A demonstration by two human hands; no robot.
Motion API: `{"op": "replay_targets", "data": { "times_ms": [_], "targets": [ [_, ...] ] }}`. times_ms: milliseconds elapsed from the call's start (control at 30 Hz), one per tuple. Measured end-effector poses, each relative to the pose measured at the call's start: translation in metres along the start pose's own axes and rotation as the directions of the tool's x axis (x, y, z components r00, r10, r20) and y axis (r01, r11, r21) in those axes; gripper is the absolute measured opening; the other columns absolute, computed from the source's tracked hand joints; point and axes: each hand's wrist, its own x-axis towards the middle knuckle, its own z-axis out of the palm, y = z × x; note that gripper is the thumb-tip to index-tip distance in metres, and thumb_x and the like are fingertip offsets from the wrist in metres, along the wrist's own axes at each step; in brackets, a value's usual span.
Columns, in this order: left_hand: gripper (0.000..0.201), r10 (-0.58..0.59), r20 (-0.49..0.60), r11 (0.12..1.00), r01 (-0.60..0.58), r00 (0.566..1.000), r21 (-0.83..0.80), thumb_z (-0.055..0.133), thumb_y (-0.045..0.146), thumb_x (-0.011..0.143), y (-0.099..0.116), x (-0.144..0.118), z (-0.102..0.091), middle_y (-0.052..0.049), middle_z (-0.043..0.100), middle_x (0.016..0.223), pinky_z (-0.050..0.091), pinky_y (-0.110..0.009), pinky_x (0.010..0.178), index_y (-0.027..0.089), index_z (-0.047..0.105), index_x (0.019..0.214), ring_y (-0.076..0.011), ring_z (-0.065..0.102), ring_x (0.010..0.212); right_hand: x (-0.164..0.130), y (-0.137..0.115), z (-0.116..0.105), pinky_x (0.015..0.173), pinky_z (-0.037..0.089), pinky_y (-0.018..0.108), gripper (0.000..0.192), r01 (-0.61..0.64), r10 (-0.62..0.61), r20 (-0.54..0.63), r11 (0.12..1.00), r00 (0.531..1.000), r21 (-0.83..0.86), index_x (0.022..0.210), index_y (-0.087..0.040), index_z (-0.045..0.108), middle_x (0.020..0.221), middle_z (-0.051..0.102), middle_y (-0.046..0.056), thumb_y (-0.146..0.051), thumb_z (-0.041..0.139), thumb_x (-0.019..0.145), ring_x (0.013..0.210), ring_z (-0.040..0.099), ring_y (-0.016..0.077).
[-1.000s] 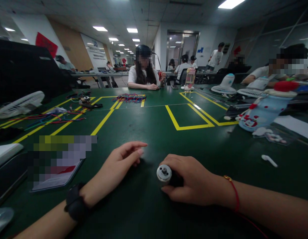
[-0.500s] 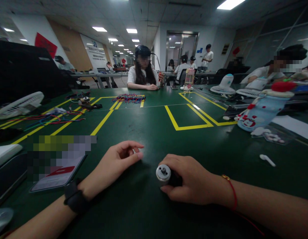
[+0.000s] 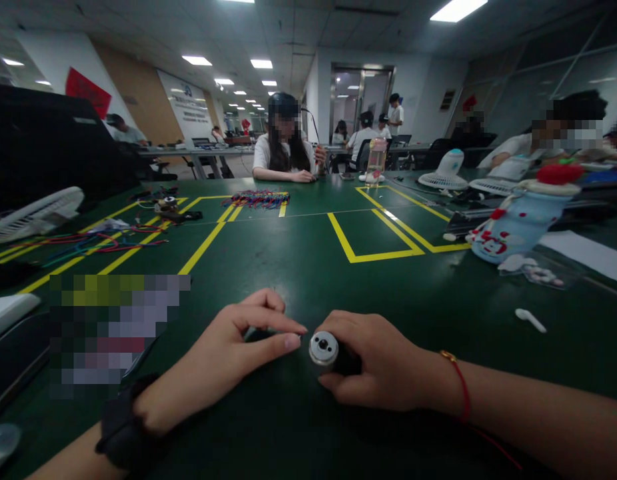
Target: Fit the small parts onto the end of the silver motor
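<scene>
Green matting covers table (image 3: 298,260), marked with yellow tape lines (image 3: 373,255).

Left to right:
- White fan grille (image 3: 36,213), one, at far left edge; second white desk fan (image 3: 446,172) at far right side. Count: two fans.
- Loose coloured wires (image 3: 83,241), one tangle near left; one neater bundle of coloured wires (image 3: 258,198) further back at centre.
- Phone with blurred screen (image 3: 113,333), one, lying flat just left of the forearm.
- Left hand (image 3: 223,357), black band at wrist, resting on the mat. Index finger stretched toward the motor, tip just beside its metal face; thumb tucked beneath, other fingers curled. Something small and dark under the fingers (cannot tell what, nor whether pinched).
- Small cylindrical motor, silver end cap with dark body (image 3: 324,349), one, lying on its side on the mat at front centre, cap facing left toward the camera.
- Right hand (image 3: 383,363), red string at wrist, wrapped over the dark body, fingers pressed together, thumb underneath, holding it steady against the table.
- Pale blue bottle with red cap and red-white pattern (image 3: 518,220), one, lying tilted at right.
- White earbud (image 3: 530,320), one, apart on the mat.

Judged step: motor steadied, free fingertip brought up to shaft end. Next move would call for fine contact at cap centre while the grip prevents rolling.
</scene>
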Motion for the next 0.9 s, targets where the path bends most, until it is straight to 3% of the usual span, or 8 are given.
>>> {"op": "replay_targets", "data": {
  "times_ms": [167,300,433,533,633,767,900],
  "targets": [
    [0.011,0.092,0.193,0.969,-0.133,0.977,0.21,0.068,0.032,0.083,-0.017,0.001,-0.001,-0.001,0.057,0.095,0.041,-0.032,0.084,0.035,0.076,0.09,-0.0194,0.051,0.093,0.0,0.002,0.0,0.061,0.037,0.024,0.029,-0.008,0.008,-0.004,1.0,1.0,0.01,0.099,-0.018,0.058,0.09,0.06,0.002,-0.029,0.066,0.073,0.071,0.05,0.0132],
    [0.013,0.105,0.213,0.941,-0.166,0.971,0.294,0.069,0.034,0.083,-0.021,0.001,0.004,0.0,0.058,0.096,0.039,-0.032,0.084,0.038,0.074,0.093,-0.0194,0.052,0.093,0.0,0.002,0.0,0.061,0.037,0.024,0.03,-0.011,0.011,0.001,1.0,1.0,0.018,0.099,-0.018,0.058,0.089,0.06,0.002,-0.029,0.066,0.072,0.071,0.05,0.0133],
    [0.015,0.07,0.209,0.953,-0.127,0.975,0.274,0.068,0.034,0.083,-0.014,0.001,0.001,0.0,0.06,0.095,0.041,-0.032,0.084,0.034,0.073,0.097,-0.02,0.054,0.093,0.0,0.0,-0.002,0.063,0.039,0.025,0.03,-0.02,0.02,0.01,1.0,1.0,0.018,0.1,-0.018,0.059,0.09,0.061,0.002,-0.03,0.066,0.073,0.073,0.052,0.0142],
    [0.017,0.021,0.12,0.979,-0.045,0.993,0.201,0.058,0.032,0.09,-0.01,0.003,-0.003,-0.001,0.062,0.095,0.044,-0.031,0.081,0.029,0.072,0.098,-0.0196,0.057,0.091,0.0,-0.002,-0.004,0.064,0.039,0.025,0.031,-0.023,0.022,0.017,0.999,1.0,0.023,0.1,-0.019,0.059,0.092,0.061,0.002,-0.029,0.066,0.072,0.075,0.052,0.0145],
    [0.022,-0.03,-0.059,0.979,0.041,0.998,0.201,0.052,0.035,0.092,-0.016,0.006,-0.01,-0.003,0.064,0.1,0.045,-0.035,0.084,0.025,0.07,0.097,-0.0217,0.059,0.094,-0.001,-0.002,-0.005,0.065,0.039,0.025,0.03,-0.025,0.024,0.013,0.999,1.0,0.021,0.099,-0.019,0.059,0.092,0.061,0.002,-0.03,0.067,0.072,0.075,0.052,0.0144],
    [0.03,-0.16,-0.292,0.956,0.222,0.943,0.19,0.052,0.045,0.089,-0.032,0.009,-0.019,-0.004,0.067,0.102,0.046,-0.036,0.082,0.023,0.066,0.103,-0.0248,0.061,0.095,-0.002,-0.002,-0.006,0.064,0.039,0.025,0.031,-0.03,0.03,0.013,0.999,0.999,0.022,0.099,-0.02,0.058,0.092,0.061,0.001,-0.031,0.068,0.072,0.075,0.052,0.0141],
    [0.032,-0.215,-0.319,0.949,0.275,0.923,0.155,0.052,0.047,0.089,-0.041,0.01,-0.021,-0.003,0.068,0.104,0.046,-0.034,0.079,0.024,0.063,0.108,-0.0248,0.062,0.095,-0.002,-0.002,-0.006,0.064,0.039,0.024,0.03,-0.015,0.015,0.003,0.999,1.0,0.03,0.099,-0.02,0.058,0.092,0.06,0.0,-0.03,0.068,0.072,0.076,0.052,0.0132]
  ]
}}
